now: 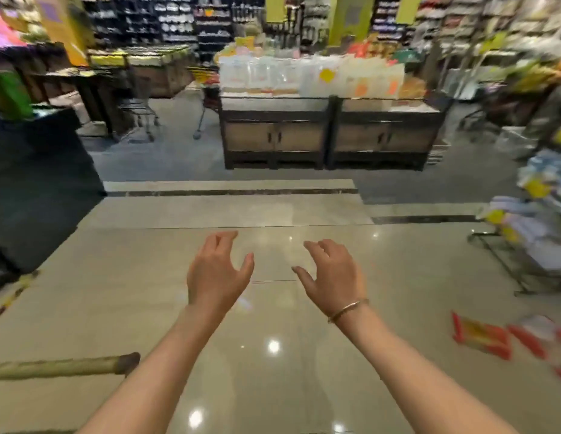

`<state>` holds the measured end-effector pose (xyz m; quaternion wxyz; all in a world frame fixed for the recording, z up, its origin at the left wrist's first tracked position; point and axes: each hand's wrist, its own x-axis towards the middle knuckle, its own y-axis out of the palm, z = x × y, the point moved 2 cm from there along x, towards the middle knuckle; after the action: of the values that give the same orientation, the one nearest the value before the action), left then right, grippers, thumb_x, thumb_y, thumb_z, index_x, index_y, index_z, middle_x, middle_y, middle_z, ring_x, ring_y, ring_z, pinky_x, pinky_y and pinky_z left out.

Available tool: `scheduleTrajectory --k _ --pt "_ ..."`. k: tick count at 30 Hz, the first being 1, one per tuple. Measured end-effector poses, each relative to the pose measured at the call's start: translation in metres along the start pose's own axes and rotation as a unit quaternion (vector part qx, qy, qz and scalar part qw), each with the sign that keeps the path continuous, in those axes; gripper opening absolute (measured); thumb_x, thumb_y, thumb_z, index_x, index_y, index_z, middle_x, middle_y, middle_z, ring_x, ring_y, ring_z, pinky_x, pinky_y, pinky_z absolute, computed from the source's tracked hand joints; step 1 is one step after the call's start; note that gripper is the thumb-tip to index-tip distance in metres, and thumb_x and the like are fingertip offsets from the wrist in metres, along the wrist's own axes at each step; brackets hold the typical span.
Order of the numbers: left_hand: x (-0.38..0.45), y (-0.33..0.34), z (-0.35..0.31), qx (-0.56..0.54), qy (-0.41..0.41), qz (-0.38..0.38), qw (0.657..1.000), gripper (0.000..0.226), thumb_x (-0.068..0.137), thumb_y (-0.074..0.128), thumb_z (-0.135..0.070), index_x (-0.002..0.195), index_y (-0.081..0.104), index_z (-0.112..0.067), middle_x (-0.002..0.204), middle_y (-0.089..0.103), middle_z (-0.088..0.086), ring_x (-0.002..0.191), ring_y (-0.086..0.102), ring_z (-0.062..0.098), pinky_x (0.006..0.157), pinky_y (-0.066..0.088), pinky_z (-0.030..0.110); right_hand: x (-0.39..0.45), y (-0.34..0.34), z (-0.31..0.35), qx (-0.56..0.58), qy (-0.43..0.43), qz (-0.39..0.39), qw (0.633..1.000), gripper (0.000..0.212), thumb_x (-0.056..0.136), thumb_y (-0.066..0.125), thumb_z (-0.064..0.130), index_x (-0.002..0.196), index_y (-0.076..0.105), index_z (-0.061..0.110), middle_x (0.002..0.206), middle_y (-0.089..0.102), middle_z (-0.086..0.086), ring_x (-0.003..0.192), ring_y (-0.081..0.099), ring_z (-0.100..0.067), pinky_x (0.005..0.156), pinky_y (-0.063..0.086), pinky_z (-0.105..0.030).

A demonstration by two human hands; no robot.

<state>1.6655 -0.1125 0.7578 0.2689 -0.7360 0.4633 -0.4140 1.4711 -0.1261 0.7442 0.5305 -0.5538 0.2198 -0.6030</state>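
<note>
Both of my arms reach forward over a glossy tiled shop floor. My left hand hangs in the air with loosely curled fingers and holds nothing. My right hand, a thin bangle on its wrist, hovers beside it in the same relaxed pose, also holding nothing. A gap of about a hand's width separates the two. Neither hand touches any object. The picture is blurred by motion.
A dark wooden display counter stacked with pale packaged goods stands ahead across the aisle. Red and orange packets lie at the right, below a rack of goods. A dark counter is on the left, a wooden bar at lower left.
</note>
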Motion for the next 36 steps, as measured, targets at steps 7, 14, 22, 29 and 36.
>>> scheduleTrajectory --k 7,14,22,29,36 --pt "-0.044 0.176 -0.263 -0.073 0.174 0.161 0.969 0.053 0.088 0.058 -0.044 0.137 0.048 -0.024 0.138 0.049 -0.003 0.124 0.048 0.019 0.09 0.047 0.035 -0.107 -0.144 -0.272 -0.129 0.247 -0.054 0.959 0.043 0.078 0.075 0.035 0.112 0.066 0.01 0.101 0.066 -0.015 0.093 0.062 -0.038 0.069 0.052 -0.04" --pt "-0.14 0.293 -0.478 -0.097 0.338 0.326 0.878 0.056 0.087 0.053 -0.047 0.137 0.047 -0.022 0.138 0.05 0.001 0.125 0.048 0.023 0.099 0.043 0.032 -0.264 -0.257 -0.444 -0.184 0.467 -0.096 0.86 0.044 0.077 0.076 0.032 0.113 0.067 0.008 0.103 0.066 -0.022 0.091 0.062 -0.043 0.072 0.055 -0.045" --pt "-0.232 0.415 -0.642 -0.082 0.463 0.419 0.776 0.055 0.079 0.058 -0.046 0.127 0.057 -0.019 0.129 0.057 0.007 0.117 0.055 0.03 0.093 0.048 0.036 -0.393 -0.315 -0.558 -0.197 0.634 -0.062 0.745 0.057 0.085 0.065 0.044 0.134 0.055 0.016 0.129 0.058 -0.015 0.116 0.052 -0.037 0.09 0.05 -0.043" --pt "-0.297 0.51 -0.761 -0.034 0.536 0.46 0.708 0.057 0.087 0.058 -0.044 0.137 0.047 -0.019 0.139 0.05 0.004 0.128 0.047 0.023 0.097 0.044 0.035 -0.451 -0.333 -0.648 -0.163 0.704 -0.001 0.691 0.06 0.092 0.052 0.049 0.145 0.038 0.024 0.149 0.04 -0.004 0.138 0.034 -0.024 0.106 0.039 -0.035" --pt "-0.366 0.6 -0.828 0.044 0.558 0.507 0.655 0.053 0.091 0.053 -0.043 0.136 0.046 -0.017 0.139 0.047 0.004 0.122 0.051 0.025 0.096 0.048 0.038 -0.508 -0.325 -0.741 -0.118 0.728 0.083 0.67 0.071 0.089 0.056 0.051 0.15 0.027 0.026 0.155 0.031 -0.002 0.144 0.025 -0.023 0.113 0.032 -0.035"
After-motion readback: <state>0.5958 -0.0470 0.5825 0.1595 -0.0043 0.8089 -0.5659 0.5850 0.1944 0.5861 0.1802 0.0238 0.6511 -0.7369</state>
